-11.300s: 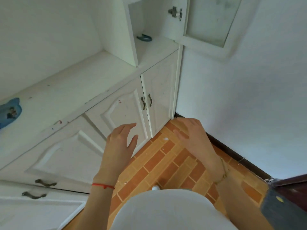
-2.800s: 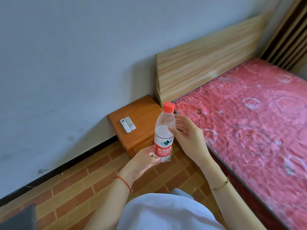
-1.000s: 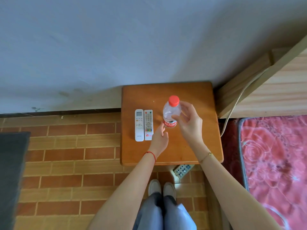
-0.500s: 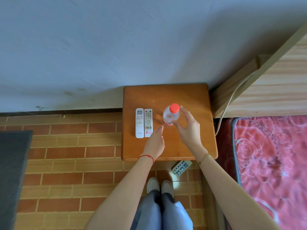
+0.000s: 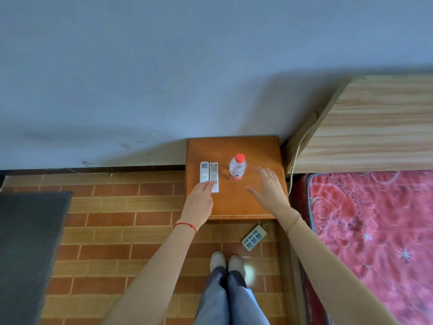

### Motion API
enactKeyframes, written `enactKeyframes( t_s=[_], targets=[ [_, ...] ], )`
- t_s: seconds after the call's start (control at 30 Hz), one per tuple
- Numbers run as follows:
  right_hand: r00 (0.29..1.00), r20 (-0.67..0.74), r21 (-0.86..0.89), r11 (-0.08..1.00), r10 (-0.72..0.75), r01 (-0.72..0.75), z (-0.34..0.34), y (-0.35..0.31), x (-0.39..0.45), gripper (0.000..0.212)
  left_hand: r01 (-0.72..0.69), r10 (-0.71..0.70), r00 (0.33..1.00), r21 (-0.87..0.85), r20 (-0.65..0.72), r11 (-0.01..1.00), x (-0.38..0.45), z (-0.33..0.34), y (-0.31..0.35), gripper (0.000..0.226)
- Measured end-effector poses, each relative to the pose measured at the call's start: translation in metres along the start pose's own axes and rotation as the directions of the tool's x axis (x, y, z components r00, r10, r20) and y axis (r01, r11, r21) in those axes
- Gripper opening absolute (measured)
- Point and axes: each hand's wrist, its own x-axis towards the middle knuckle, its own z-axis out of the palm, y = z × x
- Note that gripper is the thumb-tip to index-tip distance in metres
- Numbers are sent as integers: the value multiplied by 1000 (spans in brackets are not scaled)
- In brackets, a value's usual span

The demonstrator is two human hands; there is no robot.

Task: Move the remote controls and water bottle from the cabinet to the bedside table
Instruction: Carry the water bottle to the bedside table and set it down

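At the centre of the frame the water bottle (image 5: pixel 237 167) stands upright on the table (image 5: pixel 255 148), just right of the two remote controls (image 5: pixel 209 175), which lie side by side. The right hand (image 5: pixel 269 190) hovers beside the bottle with fingers spread, holding nothing. The left hand (image 5: pixel 199 202) lies flat, its fingertips touching the remotes' near ends. Everything appears delivered; at most a small straightening remains.

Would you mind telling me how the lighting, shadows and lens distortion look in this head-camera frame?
Head view: soft daylight, no harsh glare; a broad shadow falls on the wall behind the bedside table; wide-angle bending curves the headboard and floor lines; the water bottle and remote controls are sharp.
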Motion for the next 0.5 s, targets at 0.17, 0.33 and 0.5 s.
enactKeyframes(
  t_s=[0.17,0.33,0.5],
  targets=[
    [997,-51,-36,998,-56,54,-39,-28,-47,66,-12,12,992,-5,-122,1000,-52,-51,10,54],
    [990,-97,-70,993,-102,95,-66,-46,-93,65,-7,0,980,-33,-199,999,-110,-85,12,54],
    [982,-132,-73,989,-134,125,-81,-63,-131,65,-15,7,968,-31,-251,999,-159,-108,9,55]
  ],
)
